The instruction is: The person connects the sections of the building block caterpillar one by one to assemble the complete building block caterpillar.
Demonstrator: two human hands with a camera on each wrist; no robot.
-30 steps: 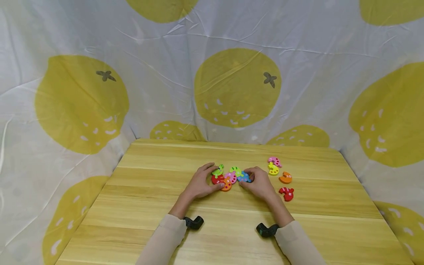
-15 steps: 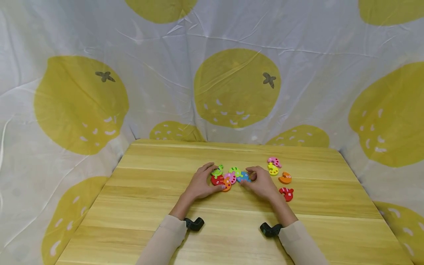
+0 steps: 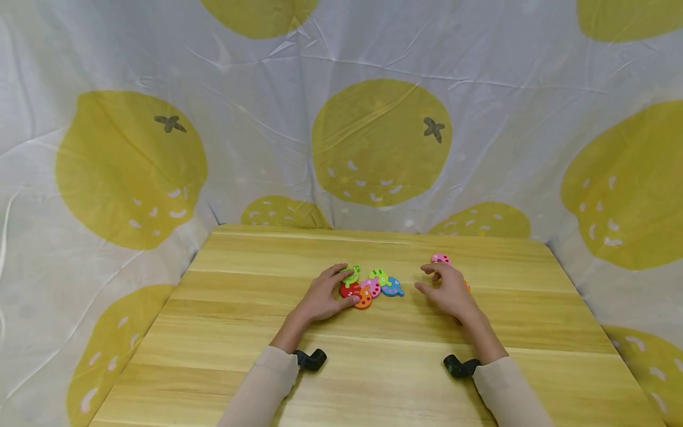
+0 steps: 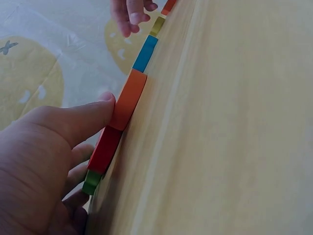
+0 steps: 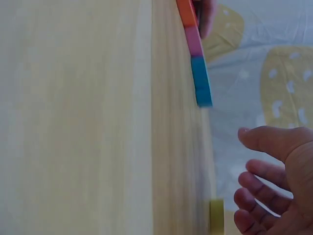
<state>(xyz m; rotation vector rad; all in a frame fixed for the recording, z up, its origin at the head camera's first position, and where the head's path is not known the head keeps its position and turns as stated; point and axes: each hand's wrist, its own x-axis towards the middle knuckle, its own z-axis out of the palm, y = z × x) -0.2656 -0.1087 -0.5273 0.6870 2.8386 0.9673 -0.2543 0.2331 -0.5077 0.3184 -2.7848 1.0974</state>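
A row of joined number puzzle pieces forms a caterpillar on the table. It runs from a green head (image 3: 352,276) through red (image 3: 349,290), orange (image 3: 363,299), pink (image 3: 370,288) and light green (image 3: 379,277) to a blue piece (image 3: 392,287). My left hand (image 3: 319,296) spans the head end, thumb at the orange piece and fingers over the green head; the left wrist view shows the thumb against the orange edge (image 4: 129,100). Apart from the row, my right hand (image 3: 450,292) hovers to its right with fingers loosely bent, holding nothing.
Past my right hand lies a loose pink piece (image 3: 441,258), with an orange one (image 3: 468,286) mostly hidden behind the hand. A yellow piece (image 5: 216,216) shows near the right fingers in the right wrist view. Patterned cloth (image 3: 245,148) surrounds the wooden table (image 3: 373,367).
My right hand has let go of the blue piece and moved right, over the loose pieces, hiding the yellow and red ones from the head view. My left hand stays almost where it was.
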